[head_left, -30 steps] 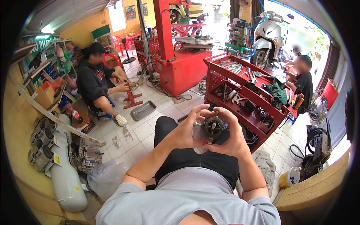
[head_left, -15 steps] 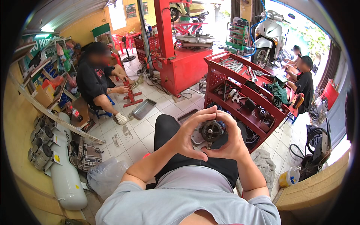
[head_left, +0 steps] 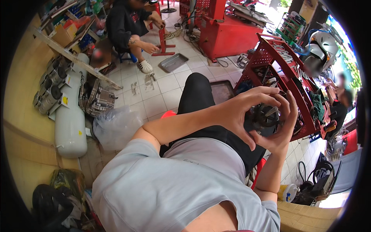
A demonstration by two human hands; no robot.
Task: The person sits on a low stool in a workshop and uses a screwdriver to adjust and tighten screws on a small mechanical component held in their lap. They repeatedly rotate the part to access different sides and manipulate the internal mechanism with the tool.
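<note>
My left hand (head_left: 236, 112) and my right hand (head_left: 281, 140) are raised over my right thigh, fingers curved toward each other in a rough ring. Their fingertips meet or nearly meet at the top, and the thumbs come close together at the bottom. Neither hand holds anything; thumb and fingers stand apart on each. Through the ring shows a dark round mechanical part (head_left: 266, 115) with a pale metal shaft at its centre. It lies beyond the hands, apart from them as far as I can see, and its lower portion is partly hidden by them.
A red tool cart (head_left: 253, 63) with wrenches stands to the right. Two metal trays, one grey (head_left: 173, 62) and one brown (head_left: 222, 92), lie on the tiled floor. A seated co-worker (head_left: 127, 29) handles a red stand (head_left: 163, 43). A grey tank (head_left: 70, 116) and plastic bag (head_left: 118, 127) are left.
The view has swung and tilted downward, so the room shifts up and my hands appear further right. Both hands keep the ring shape, now seen more from the side.
</note>
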